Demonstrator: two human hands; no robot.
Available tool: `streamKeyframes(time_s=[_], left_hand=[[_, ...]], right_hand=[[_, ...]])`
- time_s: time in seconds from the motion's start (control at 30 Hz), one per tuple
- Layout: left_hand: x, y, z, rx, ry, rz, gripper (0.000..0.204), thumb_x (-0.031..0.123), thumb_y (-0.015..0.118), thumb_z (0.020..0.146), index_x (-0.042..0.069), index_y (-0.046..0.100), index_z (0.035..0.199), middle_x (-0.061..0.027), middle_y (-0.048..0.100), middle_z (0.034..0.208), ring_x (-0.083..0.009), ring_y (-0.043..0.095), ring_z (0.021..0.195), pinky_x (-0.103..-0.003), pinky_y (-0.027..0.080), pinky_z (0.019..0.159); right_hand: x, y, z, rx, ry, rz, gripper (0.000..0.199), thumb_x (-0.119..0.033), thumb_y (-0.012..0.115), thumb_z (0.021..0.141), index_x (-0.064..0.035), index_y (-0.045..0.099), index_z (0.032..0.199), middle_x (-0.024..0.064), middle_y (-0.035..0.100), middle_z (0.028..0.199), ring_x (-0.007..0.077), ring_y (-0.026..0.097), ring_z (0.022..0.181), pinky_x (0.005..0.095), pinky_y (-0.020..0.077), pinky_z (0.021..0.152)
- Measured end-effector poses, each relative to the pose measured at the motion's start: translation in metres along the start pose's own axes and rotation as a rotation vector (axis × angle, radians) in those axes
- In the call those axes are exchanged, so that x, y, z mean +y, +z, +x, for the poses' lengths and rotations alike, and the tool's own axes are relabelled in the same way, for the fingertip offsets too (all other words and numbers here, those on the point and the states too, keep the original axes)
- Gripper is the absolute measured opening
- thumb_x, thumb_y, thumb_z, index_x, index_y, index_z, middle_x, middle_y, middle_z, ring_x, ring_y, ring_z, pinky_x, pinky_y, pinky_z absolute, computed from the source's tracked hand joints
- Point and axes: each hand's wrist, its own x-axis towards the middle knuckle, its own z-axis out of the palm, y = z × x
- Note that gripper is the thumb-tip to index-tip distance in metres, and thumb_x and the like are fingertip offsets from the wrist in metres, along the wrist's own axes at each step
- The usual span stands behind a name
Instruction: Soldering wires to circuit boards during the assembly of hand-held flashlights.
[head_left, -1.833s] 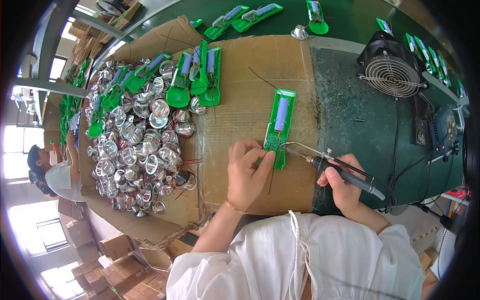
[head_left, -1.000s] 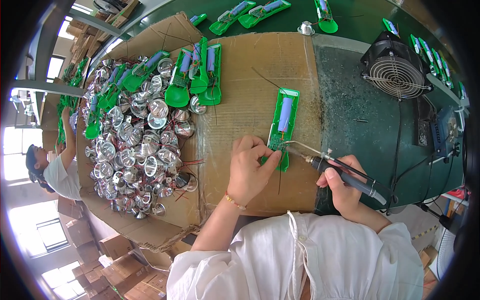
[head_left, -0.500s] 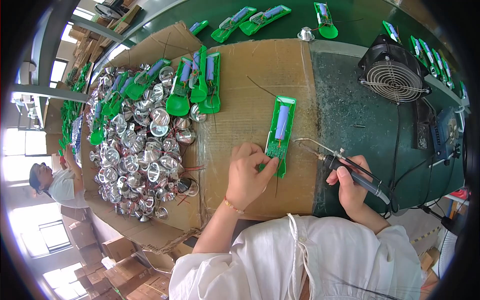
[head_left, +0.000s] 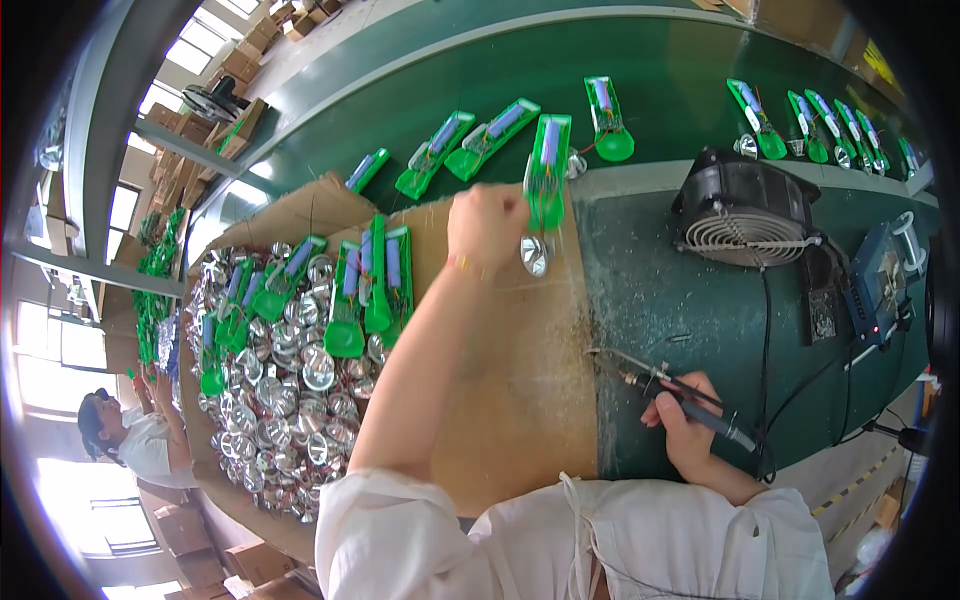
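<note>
Left hand (head_left: 487,228) gripping green flashlight housing (head_left: 547,185), long axis running forward, rounded end nearest the body, right hand (head_left: 685,420) holding soldering iron (head_left: 716,424), tip forward-left.

A green casing (head_left: 546,188), lilac battery (head_left: 549,144) inside, is held beyond a slanted black soldering iron (head_left: 714,420).

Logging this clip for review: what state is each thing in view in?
Green flashlight housing: open, battery exposed, held at its edge by the left hand.
Soldering iron: held in the right hand, tip away from the housing.
Cardboard box: open, heaped with reflectors.
Blue control box: red light lit.
Caged fan: cannot tell whether running.
</note>
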Motion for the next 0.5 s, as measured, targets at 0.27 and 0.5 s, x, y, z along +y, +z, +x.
streamKeyframes(time_s=[0.27, 0.5], left_hand=[[-0.018, 0.004, 0.072, -0.022, -0.177, 0.487, 0.023, 0.032, 0.062, 0.073, 0.011, 0.068, 0.081, -0.0100, 0.064, 0.083, -0.0276, 0.061, 0.076, -0.038, 0.049, 0.067], [0.011, -0.018, -0.027, -0.089, -0.092, 0.593, 0.021, 0.025, 0.055, 0.077, 0.009, 0.062, 0.067, -0.0078, 0.061, 0.075, -0.0233, 0.062, 0.063, -0.035, 0.049, 0.053]], right_hand=[[-0.001, -0.006, 0.001, -0.023, 0.067, 0.011, 0.015, -0.002, 0.056, 0.080, 0.0019, 0.044, 0.088, 0.0118, 0.058, 0.066, 0.0129, 0.058, 0.057, 0.0247, 0.0479, 0.051], [-0.001, -0.002, 0.002, 0.031, 0.049, -0.049, 0.016, -0.011, 0.053, 0.082, 0.0004, 0.043, 0.087, 0.0100, 0.053, 0.063, 0.0142, 0.054, 0.049, 0.0233, 0.0437, 0.045]])
